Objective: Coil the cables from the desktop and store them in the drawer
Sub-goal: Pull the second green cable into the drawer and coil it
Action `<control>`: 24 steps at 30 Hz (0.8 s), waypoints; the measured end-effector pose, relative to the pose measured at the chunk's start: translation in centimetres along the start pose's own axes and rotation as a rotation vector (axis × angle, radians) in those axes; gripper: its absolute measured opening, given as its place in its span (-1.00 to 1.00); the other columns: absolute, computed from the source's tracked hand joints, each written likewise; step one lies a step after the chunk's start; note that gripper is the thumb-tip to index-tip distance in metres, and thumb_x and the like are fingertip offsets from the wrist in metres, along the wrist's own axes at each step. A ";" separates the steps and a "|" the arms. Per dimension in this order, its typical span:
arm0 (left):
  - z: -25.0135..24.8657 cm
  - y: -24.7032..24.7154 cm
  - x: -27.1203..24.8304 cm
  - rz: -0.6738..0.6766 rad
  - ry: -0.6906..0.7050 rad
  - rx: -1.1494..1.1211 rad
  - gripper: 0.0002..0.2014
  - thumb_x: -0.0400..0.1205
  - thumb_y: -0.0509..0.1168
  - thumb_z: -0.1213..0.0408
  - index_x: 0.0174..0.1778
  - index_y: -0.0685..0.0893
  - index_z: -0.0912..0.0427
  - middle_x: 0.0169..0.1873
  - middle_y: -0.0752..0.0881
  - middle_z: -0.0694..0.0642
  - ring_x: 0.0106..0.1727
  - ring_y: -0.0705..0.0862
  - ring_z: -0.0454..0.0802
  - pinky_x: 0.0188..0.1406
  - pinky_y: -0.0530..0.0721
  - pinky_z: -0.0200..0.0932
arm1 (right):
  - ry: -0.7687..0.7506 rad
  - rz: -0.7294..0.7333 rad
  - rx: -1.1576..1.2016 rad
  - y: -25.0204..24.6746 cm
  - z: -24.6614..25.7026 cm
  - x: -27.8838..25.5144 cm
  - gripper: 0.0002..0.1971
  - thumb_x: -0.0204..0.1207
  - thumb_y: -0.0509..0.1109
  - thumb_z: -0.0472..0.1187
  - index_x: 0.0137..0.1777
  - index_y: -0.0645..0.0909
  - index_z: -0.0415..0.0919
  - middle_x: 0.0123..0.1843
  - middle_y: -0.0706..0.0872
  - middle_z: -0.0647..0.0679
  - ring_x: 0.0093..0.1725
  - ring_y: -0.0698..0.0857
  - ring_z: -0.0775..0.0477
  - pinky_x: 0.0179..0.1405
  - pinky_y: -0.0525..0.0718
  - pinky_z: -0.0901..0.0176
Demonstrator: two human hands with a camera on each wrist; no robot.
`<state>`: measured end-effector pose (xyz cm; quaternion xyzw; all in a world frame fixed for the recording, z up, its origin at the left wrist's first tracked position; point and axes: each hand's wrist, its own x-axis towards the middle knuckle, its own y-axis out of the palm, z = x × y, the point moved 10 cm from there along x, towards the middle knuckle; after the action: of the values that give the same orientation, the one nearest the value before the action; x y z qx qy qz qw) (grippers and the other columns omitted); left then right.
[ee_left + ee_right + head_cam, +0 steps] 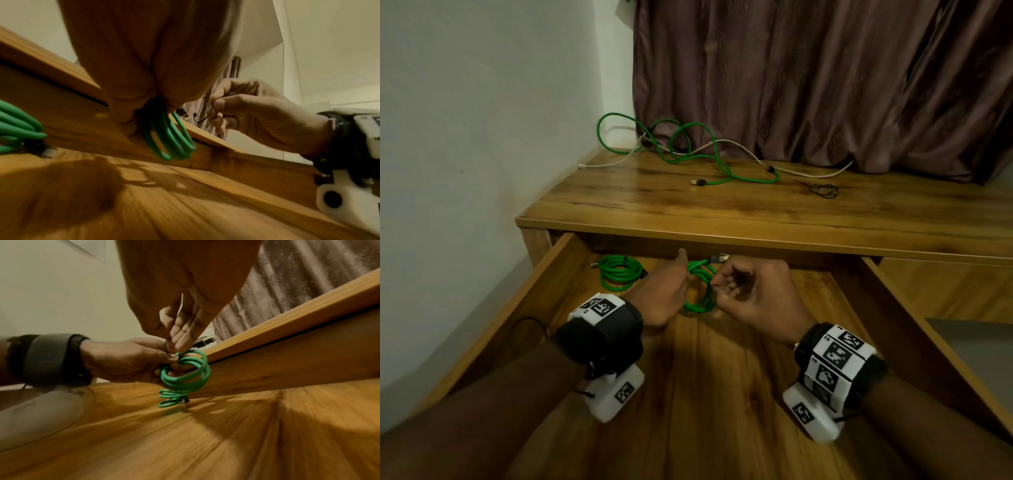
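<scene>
Roughly halfway, by the look of it; one coiled green cable (619, 272) is already parked in the open drawer (558, 270), left of centre in the head view; a second green coil (700, 287) is held over the drawer floor, gripped by the left hand (662, 294), while a thin black tie (205, 116) is pinched by the right hand (748, 294); probably being bound. Left to do: a loose green cable (688, 150), a white cable (808, 173) and a small black cord (823, 191) are seen on the wooden desktop (756, 205), upper middle; plain wall (482, 102) upper left, brown curtain (825, 78) upper right.
</scene>
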<state>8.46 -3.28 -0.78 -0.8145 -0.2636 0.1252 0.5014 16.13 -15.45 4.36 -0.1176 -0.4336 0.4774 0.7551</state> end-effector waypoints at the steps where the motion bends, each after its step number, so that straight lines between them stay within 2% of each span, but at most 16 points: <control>1: -0.3 -0.3 -0.1 -0.025 0.028 -0.011 -0.37 0.89 0.04 0.32 0.83 -0.09 0.34 0.57 0.54 0.37 0.50 0.60 0.20 0.47 0.54 -0.06 | -0.026 0.020 -0.031 0.2 0.3 0.0 -0.86 0.45 0.63 -0.40 -0.08 0.79 -0.19 -0.22 0.82 0.05 -0.25 0.80 0.07 -0.26 0.71 0.37; 2: -0.6 -0.6 -0.3 -0.051 0.063 -0.029 -0.36 0.88 0.07 0.33 0.84 -0.08 0.30 0.52 0.60 0.34 0.43 0.64 0.16 0.39 0.56 -0.13 | -0.049 0.039 -0.054 0.4 0.5 0.1 -0.86 0.45 0.62 -0.40 -0.08 0.79 -0.18 -0.21 0.82 0.06 -0.23 0.80 0.07 -0.25 0.72 0.35; 3: -1.0 -1.0 -0.5 -0.081 0.104 -0.052 -0.36 0.88 0.08 0.33 0.84 -0.06 0.24 0.40 0.68 0.30 0.27 0.72 0.10 0.24 0.61 -0.17 | -0.068 0.056 -0.075 0.6 0.5 0.1 -0.87 0.46 0.61 -0.40 -0.07 0.79 -0.17 -0.21 0.81 0.07 -0.22 0.80 0.08 -0.24 0.72 0.34; 4: -1.3 -1.4 -0.7 -0.110 0.142 -0.082 -0.39 0.88 0.09 0.32 0.82 -0.02 0.16 0.19 0.75 0.25 0.04 0.75 0.03 0.01 0.64 -0.20 | -0.085 0.073 -0.097 0.8 0.5 0.1 -0.88 0.49 0.59 -0.38 -0.06 0.79 -0.17 -0.20 0.81 0.08 -0.20 0.79 0.09 -0.24 0.73 0.33; 5: -1.6 -1.6 -0.9 -0.131 0.175 -0.106 -0.45 0.87 0.10 0.32 0.75 0.03 0.10 -0.01 0.75 0.19 -0.17 0.72 -0.04 -0.18 0.62 -0.22 | -0.105 0.086 -0.128 0.9 0.6 0.0 -0.89 0.51 0.58 -0.36 -0.04 0.80 -0.16 -0.17 0.81 0.08 -0.18 0.79 0.11 -0.23 0.73 0.32; 6: -1.8 -1.8 -0.9 -0.144 0.194 -0.121 -0.54 0.87 0.10 0.33 0.65 0.09 0.06 -0.11 0.71 0.14 -0.25 0.68 -0.06 -0.27 0.61 -0.22 | -0.130 0.091 -0.173 1.0 0.7 0.0 -0.90 0.53 0.58 -0.34 -0.02 0.81 -0.15 -0.12 0.82 0.07 -0.14 0.78 0.13 -0.21 0.74 0.32; 8: -1.8 -1.7 -0.9 -0.145 0.187 -0.131 -0.71 0.86 0.10 0.33 0.44 0.17 0.05 -0.09 0.69 0.09 -0.20 0.70 -0.07 -0.26 0.66 -0.25 | -0.181 0.061 -0.274 0.7 1.0 0.0 -0.87 0.53 0.61 -0.32 0.04 0.84 -0.15 -0.02 0.79 0.05 -0.07 0.75 0.16 -0.16 0.73 0.34; 10: -1.8 -1.7 -1.0 -0.147 0.180 -0.144 -0.81 0.87 0.08 0.29 0.36 0.23 0.07 -0.05 0.69 0.04 -0.13 0.71 -0.10 -0.23 0.62 -0.34 | -0.204 -0.001 -0.353 -0.1 1.0 0.2 -0.85 0.47 0.65 -0.29 0.02 0.86 -0.12 0.02 0.72 0.04 0.02 0.68 0.12 -0.07 0.64 0.38; 13: -2.3 -1.8 -1.4 -0.140 0.199 -0.171 -0.81 0.89 0.07 0.25 0.41 0.32 0.14 -0.03 0.68 -0.02 -0.06 0.71 -0.14 -0.09 0.67 -0.26 | -0.192 -0.032 -0.484 -0.7 0.9 0.5 -0.84 0.40 0.68 -0.10 -0.02 0.88 0.05 0.16 0.56 0.02 0.18 0.49 0.01 0.02 0.40 0.38; 15: -2.9 -1.7 -1.5 -0.120 0.220 -0.169 -0.76 0.89 0.06 0.23 0.45 0.36 0.18 -0.03 0.68 -0.01 -0.06 0.70 -0.12 -0.01 0.71 -0.12 | -0.185 -0.011 -0.582 -0.4 0.9 0.5 -0.82 0.35 0.72 0.00 -0.06 0.87 0.15 0.31 0.51 -0.01 0.31 0.42 -0.06 0.08 0.36 0.22; 17: -3.3 -1.3 -1.6 -0.107 0.247 -0.168 -0.77 0.89 0.05 0.22 0.44 0.39 0.17 -0.04 0.68 0.02 -0.05 0.71 -0.04 0.04 0.75 0.03 | -0.180 -0.007 -0.645 -0.3 0.9 0.3 -0.80 0.30 0.74 0.01 -0.09 0.85 0.17 0.39 0.50 -0.04 0.38 0.41 -0.12 0.13 0.36 0.06; 19: -3.7 -0.9 -1.7 -0.101 0.280 -0.174 -0.81 0.89 0.05 0.21 0.39 0.42 0.10 -0.08 0.68 0.02 -0.09 0.71 0.00 0.00 0.74 0.13 | -0.189 0.001 -0.671 -0.4 0.9 0.3 -0.78 0.26 0.75 -0.03 -0.13 0.81 0.13 0.41 0.52 -0.05 0.39 0.45 -0.16 0.10 0.38 0.00; 21: -4.3 -0.6 -1.9 -0.103 0.319 -0.200 -0.86 0.89 0.05 0.20 0.32 0.44 0.01 -0.14 0.67 0.00 -0.16 0.69 -0.02 -0.06 0.73 0.17 | -0.224 0.026 -0.690 -0.4 1.1 0.3 -0.77 0.23 0.74 -0.06 -0.15 0.79 0.10 0.40 0.56 -0.06 0.37 0.50 -0.19 0.07 0.42 -0.07; 24: -4.9 -0.9 -2.2 -0.135 0.341 -0.264 -0.89 0.89 0.06 0.21 0.29 0.39 -0.05 -0.14 0.68 0.05 -0.15 0.69 0.00 -0.07 0.71 0.16 | -0.303 0.058 -0.735 -0.2 1.6 0.2 -0.75 0.20 0.73 -0.07 -0.14 0.78 0.06 0.36 0.62 -0.09 0.32 0.55 -0.21 0.04 0.36 -0.05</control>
<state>8.65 -7.84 2.15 -0.8630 -0.2431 -0.0837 0.4350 15.04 -15.80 5.54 -0.3203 -0.6787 0.3236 0.5763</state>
